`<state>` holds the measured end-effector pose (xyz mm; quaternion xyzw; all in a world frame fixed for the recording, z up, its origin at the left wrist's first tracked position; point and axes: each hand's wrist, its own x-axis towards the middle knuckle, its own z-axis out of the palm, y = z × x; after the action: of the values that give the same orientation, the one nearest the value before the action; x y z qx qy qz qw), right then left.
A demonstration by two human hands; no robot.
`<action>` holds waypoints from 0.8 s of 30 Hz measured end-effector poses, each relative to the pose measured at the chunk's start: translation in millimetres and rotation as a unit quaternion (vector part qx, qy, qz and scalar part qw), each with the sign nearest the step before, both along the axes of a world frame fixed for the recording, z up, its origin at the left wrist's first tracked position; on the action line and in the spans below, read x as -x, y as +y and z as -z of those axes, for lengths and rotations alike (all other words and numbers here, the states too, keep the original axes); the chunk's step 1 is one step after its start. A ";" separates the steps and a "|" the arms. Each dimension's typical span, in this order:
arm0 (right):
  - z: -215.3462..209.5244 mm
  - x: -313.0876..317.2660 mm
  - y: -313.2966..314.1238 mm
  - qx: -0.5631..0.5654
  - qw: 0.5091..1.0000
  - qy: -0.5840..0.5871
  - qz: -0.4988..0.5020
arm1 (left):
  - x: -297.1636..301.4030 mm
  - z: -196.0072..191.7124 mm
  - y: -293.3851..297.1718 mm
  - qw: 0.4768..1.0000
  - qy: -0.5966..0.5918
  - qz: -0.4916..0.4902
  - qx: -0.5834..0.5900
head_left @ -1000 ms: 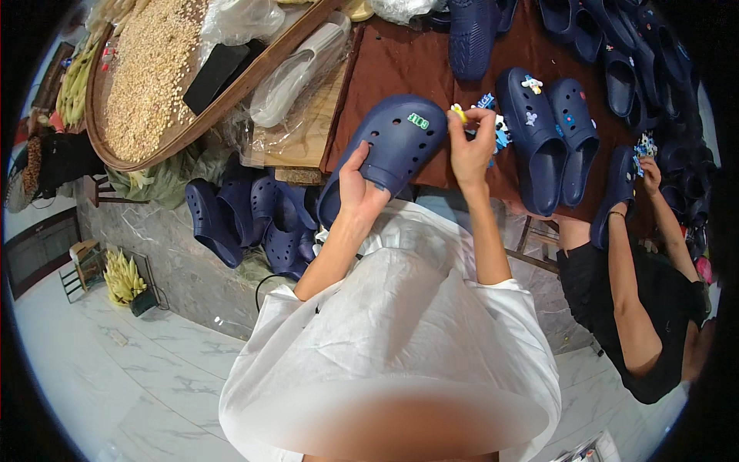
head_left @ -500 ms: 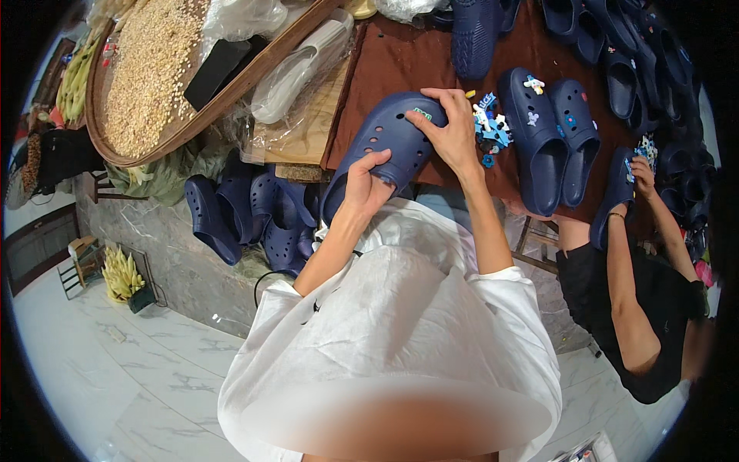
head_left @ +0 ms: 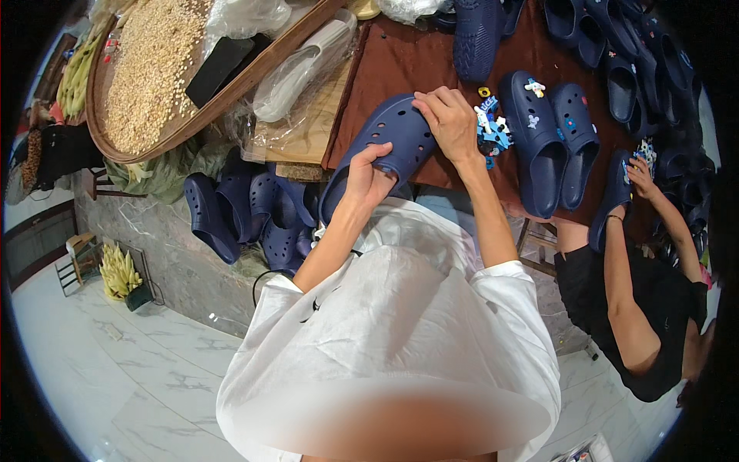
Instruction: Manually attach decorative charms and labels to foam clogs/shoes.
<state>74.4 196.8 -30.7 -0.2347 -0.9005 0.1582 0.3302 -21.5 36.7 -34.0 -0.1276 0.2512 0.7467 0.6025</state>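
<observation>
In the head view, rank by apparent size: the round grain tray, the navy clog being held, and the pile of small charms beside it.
1. Round grain tray, largest.
2. Navy clog, gripped by the left hand and the right hand.
3. Charm pile, smallest.

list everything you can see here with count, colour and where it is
held clog: one, navy, over the table's near edge, in both hands
brown cloth: one, covers the table
charm pile: several small charms, mostly blue and white, on the cloth beside the right hand
clog pair: two, navy, with charms, right of the pile
loose clogs: several, navy, heaped below the table at left
woven tray: one, brown, holds pale grain, upper left
co-worker: one, black top, at right, hand on a clog
left hand: grips the clog's heel end
right hand: presses on the clog's top
</observation>
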 end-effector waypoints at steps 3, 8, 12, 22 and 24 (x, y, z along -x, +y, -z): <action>-1.2 1.2 4.2 -0.011 1.000 0.006 -0.019 | 0.7 4.0 -0.3 1.000 -0.007 -0.005 -0.009; 0.0 -1.2 5.5 -0.033 0.998 0.033 -0.040 | -1.6 1.8 -1.6 1.000 -0.004 -0.003 0.020; 0.1 -4.5 2.6 -0.038 0.997 0.052 -0.041 | -1.8 -0.2 -2.8 0.999 -0.013 0.002 0.029; -11.5 -14.3 0.3 0.163 0.985 -0.005 -0.063 | -2.2 3.2 -3.0 1.000 0.006 -0.001 0.009; -7.7 -10.0 2.3 0.117 0.991 0.003 -0.064 | -1.2 6.0 -1.9 1.000 -0.002 -0.005 -0.003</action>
<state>84.4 199.1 -23.1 -0.2132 -0.8879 0.2839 0.2924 -20.3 34.9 -40.0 -0.1288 0.2475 0.7501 0.5996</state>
